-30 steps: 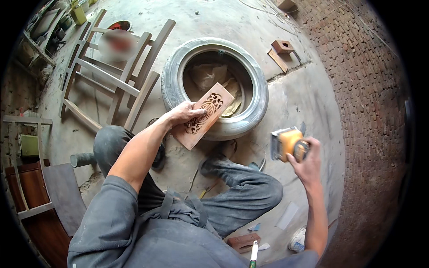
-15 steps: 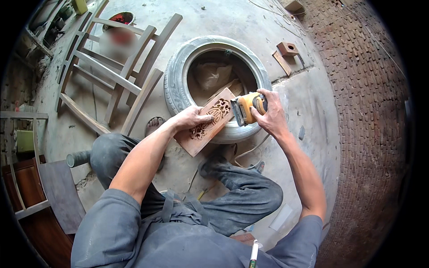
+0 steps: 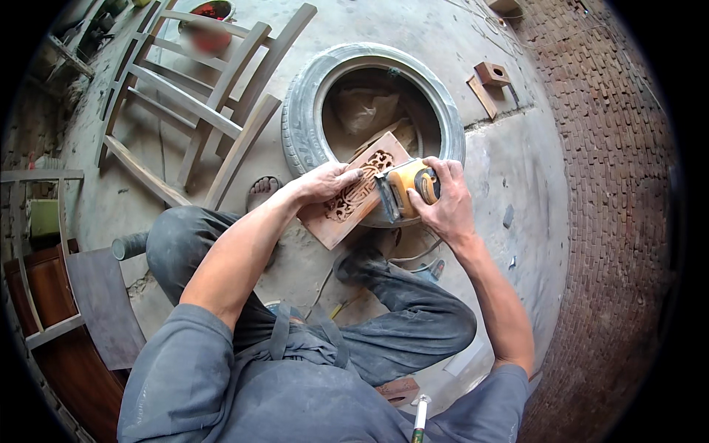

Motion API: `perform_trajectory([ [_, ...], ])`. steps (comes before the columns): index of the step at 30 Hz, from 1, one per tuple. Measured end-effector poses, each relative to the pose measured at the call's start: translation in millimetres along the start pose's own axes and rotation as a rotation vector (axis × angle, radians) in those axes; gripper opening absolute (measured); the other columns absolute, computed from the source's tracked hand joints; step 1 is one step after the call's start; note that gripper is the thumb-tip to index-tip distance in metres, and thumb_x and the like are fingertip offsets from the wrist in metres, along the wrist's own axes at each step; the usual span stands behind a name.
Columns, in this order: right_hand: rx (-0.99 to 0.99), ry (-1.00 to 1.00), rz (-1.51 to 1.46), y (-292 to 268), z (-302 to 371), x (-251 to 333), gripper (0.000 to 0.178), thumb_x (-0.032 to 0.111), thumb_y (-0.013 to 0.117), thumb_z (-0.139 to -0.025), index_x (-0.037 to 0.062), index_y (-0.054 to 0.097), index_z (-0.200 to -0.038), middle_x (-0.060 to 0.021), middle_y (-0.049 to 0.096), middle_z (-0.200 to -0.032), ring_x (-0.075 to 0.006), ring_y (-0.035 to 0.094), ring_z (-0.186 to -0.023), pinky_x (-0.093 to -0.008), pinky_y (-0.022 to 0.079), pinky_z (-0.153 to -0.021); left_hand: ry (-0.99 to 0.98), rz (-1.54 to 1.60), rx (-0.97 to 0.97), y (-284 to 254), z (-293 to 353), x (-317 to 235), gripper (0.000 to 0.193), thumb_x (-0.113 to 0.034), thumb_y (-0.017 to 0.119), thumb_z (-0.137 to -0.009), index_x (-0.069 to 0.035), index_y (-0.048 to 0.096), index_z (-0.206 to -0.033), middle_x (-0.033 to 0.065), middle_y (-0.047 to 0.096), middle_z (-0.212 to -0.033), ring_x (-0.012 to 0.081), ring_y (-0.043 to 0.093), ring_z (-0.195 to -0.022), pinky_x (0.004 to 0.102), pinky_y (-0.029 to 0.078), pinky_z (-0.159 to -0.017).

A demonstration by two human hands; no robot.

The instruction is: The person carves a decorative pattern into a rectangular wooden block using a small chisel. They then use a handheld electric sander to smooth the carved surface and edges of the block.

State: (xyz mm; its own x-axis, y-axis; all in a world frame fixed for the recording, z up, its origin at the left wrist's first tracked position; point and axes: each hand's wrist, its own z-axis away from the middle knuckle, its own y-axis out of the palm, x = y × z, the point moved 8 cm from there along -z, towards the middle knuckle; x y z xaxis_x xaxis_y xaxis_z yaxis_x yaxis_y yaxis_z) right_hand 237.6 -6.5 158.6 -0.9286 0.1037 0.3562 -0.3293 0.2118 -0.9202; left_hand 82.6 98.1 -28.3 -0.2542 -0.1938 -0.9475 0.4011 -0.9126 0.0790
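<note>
A reddish-brown wooden panel with cut-out scrollwork (image 3: 341,215) lies slanted over the near rim of an upturned tyre (image 3: 301,100). My left hand (image 3: 325,184) grips its left long edge, thumb on top across the carving. In my right hand (image 3: 447,198) is a yellow and black electric sander (image 3: 405,190), held on its side with the flat pad toward the panel's right long edge. Pad and edge overlap in the view; I cannot tell whether they touch. The sander hides part of that edge.
Inside the tyre lie a plastic bag (image 3: 365,109) and wood scraps. A wooden chair-like frame (image 3: 221,96) lies at the far left, near a red bucket (image 3: 214,11). A hollow wooden block (image 3: 492,74) sits far right. A cable (image 3: 417,256) runs by my legs.
The sander has shifted toward me along the panel's right edge and now covers more of it. My left hand keeps its grip. The whole view has shifted slightly.
</note>
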Motion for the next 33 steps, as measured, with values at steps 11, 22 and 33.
perform_trajectory([
  [11, -0.012, -0.073, -0.055, 1, 19, 28, 0.058, 0.019, 0.084, -0.079, 0.0108, 0.062, -0.132, -0.0155, 0.057, -0.116, -0.0366, 0.063, -0.107, -0.0463, 0.056, -0.093, 0.003, 0.013, -0.017, -2, -5, 9, 0.048, -0.037, 0.05, -0.114, 0.004, 0.067, -0.132, 0.0028, 0.074, -0.106, 0.0082, 0.065, -0.095, 0.0301, 0.055, -0.089],
  [22, 0.013, -0.107, -0.025, 7, 39, 51, 0.059, 0.021, 0.084, -0.079, 0.0127, 0.062, -0.134, -0.0171, 0.057, -0.118, -0.0391, 0.062, -0.108, -0.0486, 0.056, -0.092, -0.005, 0.008, -0.036, -4, -4, 9, 0.048, -0.037, 0.05, -0.114, 0.005, 0.068, -0.129, 0.0034, 0.075, -0.105, 0.0079, 0.065, -0.095, 0.0301, 0.054, -0.09],
  [33, -0.002, -0.063, -0.026, 2, 36, 48, 0.057, 0.021, 0.084, -0.08, 0.0147, 0.063, -0.133, -0.016, 0.059, -0.117, -0.0385, 0.063, -0.107, -0.0484, 0.057, -0.089, -0.024, 0.024, -0.034, -3, 1, -1, 0.048, -0.038, 0.051, -0.113, 0.005, 0.069, -0.127, 0.0034, 0.075, -0.102, 0.0076, 0.065, -0.092, 0.03, 0.055, -0.087],
])
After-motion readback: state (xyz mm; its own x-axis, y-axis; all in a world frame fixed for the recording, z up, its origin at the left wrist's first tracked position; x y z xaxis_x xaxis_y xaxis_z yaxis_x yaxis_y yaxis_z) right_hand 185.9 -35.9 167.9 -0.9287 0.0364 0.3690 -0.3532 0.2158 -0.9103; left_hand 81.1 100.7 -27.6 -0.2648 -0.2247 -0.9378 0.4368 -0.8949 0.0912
